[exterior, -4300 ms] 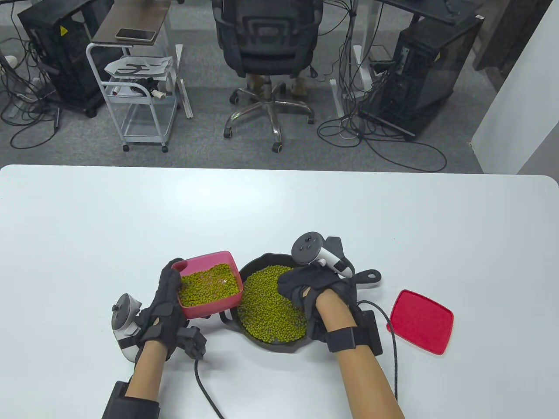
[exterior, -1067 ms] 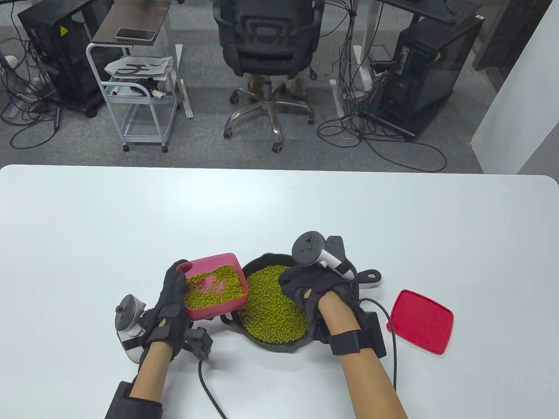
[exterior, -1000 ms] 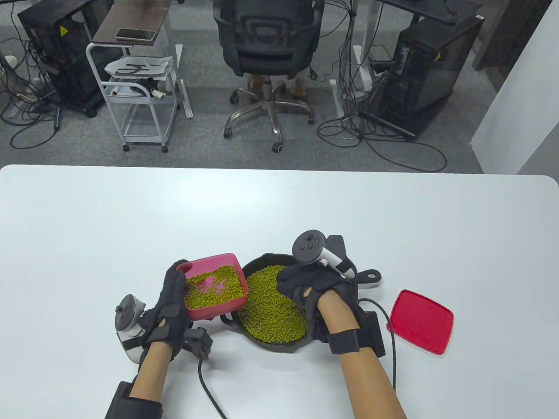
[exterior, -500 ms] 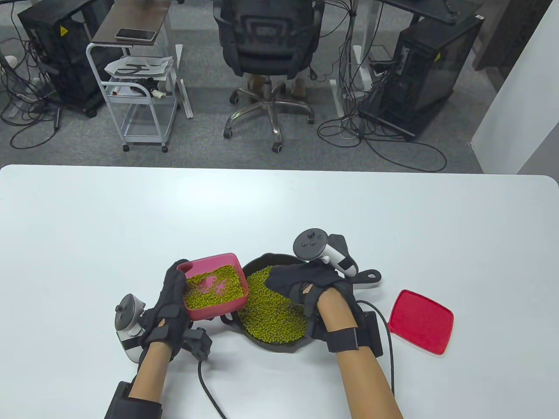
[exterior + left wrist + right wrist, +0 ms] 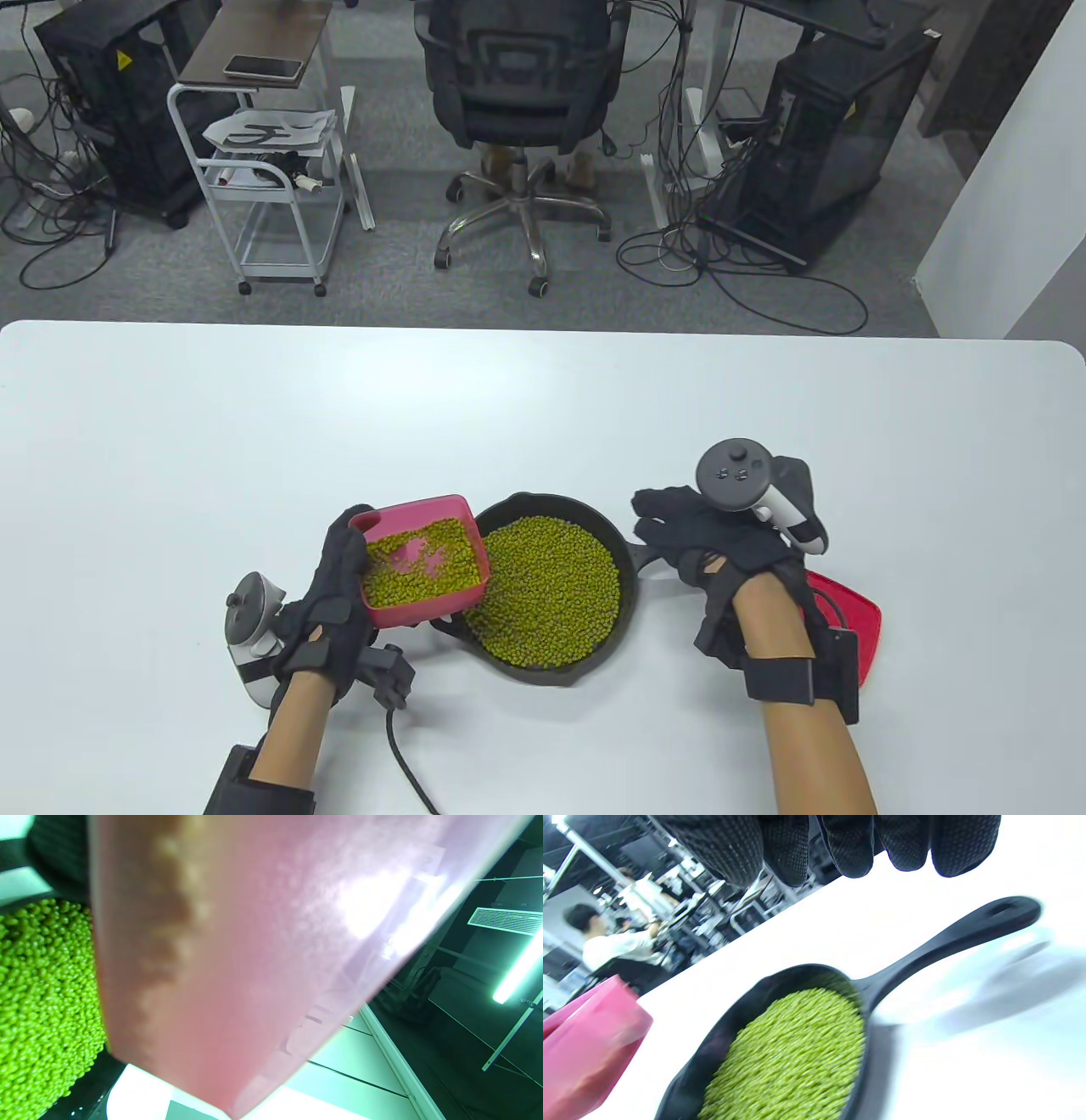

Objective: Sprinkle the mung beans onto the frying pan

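A black frying pan near the table's front edge holds a thick layer of green mung beans. My left hand grips a pink container of mung beans, tilted over the pan's left rim. The left wrist view shows the container's underside and the beans in the pan. My right hand is open and empty, fingers spread above the pan's handle. The right wrist view shows its fingers above the handle, with the beans and the container below.
A red lid lies flat to the right of the pan, partly hidden under my right wrist. Glove cables trail toward the table's front edge. An office chair and a cart stand beyond the far edge.
My right hand has lifted off the beans in the pan and moved right, over the handle and lid. My left hand and the pink container have barely moved.
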`<state>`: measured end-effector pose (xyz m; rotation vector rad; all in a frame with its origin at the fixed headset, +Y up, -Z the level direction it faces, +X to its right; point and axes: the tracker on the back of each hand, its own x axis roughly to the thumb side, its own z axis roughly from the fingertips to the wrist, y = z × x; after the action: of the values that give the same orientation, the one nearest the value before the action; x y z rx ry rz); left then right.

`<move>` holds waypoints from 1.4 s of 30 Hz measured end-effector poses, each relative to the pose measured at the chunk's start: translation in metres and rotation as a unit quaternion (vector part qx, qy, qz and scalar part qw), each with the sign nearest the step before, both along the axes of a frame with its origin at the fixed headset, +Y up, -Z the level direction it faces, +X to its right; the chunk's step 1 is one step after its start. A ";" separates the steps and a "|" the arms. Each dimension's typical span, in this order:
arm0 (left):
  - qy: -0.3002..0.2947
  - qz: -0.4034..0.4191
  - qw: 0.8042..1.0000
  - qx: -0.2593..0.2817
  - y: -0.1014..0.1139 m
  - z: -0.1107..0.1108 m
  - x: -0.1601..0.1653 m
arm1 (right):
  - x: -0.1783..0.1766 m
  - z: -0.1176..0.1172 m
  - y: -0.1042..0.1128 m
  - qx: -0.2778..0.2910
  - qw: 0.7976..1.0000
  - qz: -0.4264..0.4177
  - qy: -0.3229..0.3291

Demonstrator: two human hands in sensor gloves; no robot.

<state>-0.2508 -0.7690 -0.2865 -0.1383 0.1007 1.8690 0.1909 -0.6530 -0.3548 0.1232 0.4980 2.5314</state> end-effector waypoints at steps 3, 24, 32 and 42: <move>-0.004 0.000 1.000 0.000 0.000 0.001 0.001 | 0.039 0.005 -0.008 -0.005 0.999 0.024 -0.048; -0.007 -0.006 1.000 -0.007 -0.001 0.000 0.003 | 0.118 0.032 -0.112 -0.154 0.970 0.178 -0.056; -0.009 -0.005 1.000 -0.004 -0.001 0.001 0.003 | 0.103 0.044 -0.113 -0.102 0.958 0.267 -0.011; -0.019 0.000 1.000 -0.001 -0.001 0.001 0.005 | 0.103 0.053 -0.091 -0.060 0.966 0.249 -0.012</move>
<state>-0.2455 -0.7698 -0.2851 -0.1754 0.0768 1.8649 0.2942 -0.7444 -0.3023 -0.0908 0.7499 2.9739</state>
